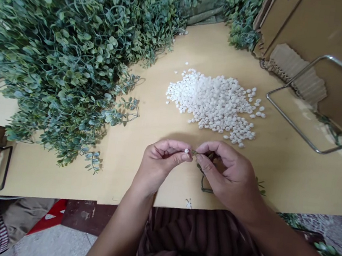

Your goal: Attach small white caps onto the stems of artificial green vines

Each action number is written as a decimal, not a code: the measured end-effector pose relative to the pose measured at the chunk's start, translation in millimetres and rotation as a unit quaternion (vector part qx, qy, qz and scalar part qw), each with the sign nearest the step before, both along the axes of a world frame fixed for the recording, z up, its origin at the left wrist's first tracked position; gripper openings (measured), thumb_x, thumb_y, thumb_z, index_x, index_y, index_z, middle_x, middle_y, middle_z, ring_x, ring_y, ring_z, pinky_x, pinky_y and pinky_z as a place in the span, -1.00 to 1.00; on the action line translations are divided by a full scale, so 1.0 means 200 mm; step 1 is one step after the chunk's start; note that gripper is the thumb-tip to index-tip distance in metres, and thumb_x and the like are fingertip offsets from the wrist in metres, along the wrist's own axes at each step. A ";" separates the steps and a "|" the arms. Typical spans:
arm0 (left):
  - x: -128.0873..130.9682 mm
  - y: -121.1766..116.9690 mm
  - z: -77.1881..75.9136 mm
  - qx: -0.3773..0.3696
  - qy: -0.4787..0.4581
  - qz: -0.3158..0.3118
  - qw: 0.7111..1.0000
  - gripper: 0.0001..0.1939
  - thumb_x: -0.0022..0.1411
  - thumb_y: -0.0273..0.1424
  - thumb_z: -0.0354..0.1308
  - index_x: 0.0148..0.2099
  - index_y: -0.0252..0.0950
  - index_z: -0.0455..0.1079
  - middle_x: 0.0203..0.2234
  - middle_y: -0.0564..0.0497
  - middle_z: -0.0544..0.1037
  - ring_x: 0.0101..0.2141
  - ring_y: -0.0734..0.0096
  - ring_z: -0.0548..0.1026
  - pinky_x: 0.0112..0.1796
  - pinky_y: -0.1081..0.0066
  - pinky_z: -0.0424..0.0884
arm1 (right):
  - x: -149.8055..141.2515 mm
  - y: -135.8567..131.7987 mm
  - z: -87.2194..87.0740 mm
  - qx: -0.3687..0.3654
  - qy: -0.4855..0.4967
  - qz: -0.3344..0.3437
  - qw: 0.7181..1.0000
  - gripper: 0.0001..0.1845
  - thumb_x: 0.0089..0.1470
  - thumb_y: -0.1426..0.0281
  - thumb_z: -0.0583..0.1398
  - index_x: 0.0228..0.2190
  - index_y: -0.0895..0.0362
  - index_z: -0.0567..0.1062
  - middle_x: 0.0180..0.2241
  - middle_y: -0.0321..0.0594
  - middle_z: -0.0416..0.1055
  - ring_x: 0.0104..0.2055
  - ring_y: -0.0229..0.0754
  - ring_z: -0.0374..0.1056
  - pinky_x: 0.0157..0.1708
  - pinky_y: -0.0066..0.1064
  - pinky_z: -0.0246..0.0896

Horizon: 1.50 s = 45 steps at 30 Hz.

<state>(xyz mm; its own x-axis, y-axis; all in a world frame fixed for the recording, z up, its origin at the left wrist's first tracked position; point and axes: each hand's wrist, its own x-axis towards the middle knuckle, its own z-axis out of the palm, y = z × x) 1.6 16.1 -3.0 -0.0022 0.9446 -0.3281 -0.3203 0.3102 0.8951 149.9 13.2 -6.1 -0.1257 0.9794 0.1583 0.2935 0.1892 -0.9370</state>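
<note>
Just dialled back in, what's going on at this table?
A person is working with two bare hands. The left hand pinches one white bead, and the right hand pinches a green stem close beside it; whether the two touch is too small to tell. Beyond the hands, a pile of beads lies on the table, with a heap of greenery to its left.

From where I'm standing, the right hand (234, 173) is covering part of the green stem (194, 152) it's pinching, and the white bead (186, 150) is looking too tiny for any detail. The leafy pile (83, 48) is spilling past the left edge, the metal frame (292, 123) is running off the right.
</note>
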 end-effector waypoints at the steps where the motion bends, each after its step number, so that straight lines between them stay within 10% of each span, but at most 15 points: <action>1: 0.00 0.00 0.00 -0.001 -0.001 0.004 1.000 -0.78 -0.28 -0.38 0.47 -0.49 -0.26 0.55 -0.59 0.08 0.60 -0.55 0.56 0.50 -0.37 0.51 0.47 | 0.00 0.00 0.00 -0.001 0.002 -0.001 1.000 -0.96 0.04 0.46 0.14 -0.39 0.13 0.41 -0.46 -0.26 0.44 -0.42 -0.26 0.36 -0.39 -0.43 0.32; 45: 0.02 0.00 0.00 -0.005 0.001 0.029 1.000 -0.78 -0.34 -0.41 0.48 -0.52 -0.24 0.56 -0.54 0.06 0.62 -0.51 0.56 0.51 -0.35 0.54 0.47 | -0.02 -0.01 0.02 -0.029 0.030 -0.020 0.999 -0.97 0.01 0.44 0.17 -0.45 0.13 0.42 -0.51 -0.28 0.45 -0.50 -0.29 0.35 -0.47 -0.47 0.33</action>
<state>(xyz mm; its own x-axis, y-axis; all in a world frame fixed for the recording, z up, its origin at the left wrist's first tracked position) 5.1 15.4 -3.2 -0.0564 0.9393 -0.3383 -0.3365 0.3012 0.8922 146.4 10.3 -2.9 -0.0781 0.9912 0.1065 0.2424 0.1225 -0.9624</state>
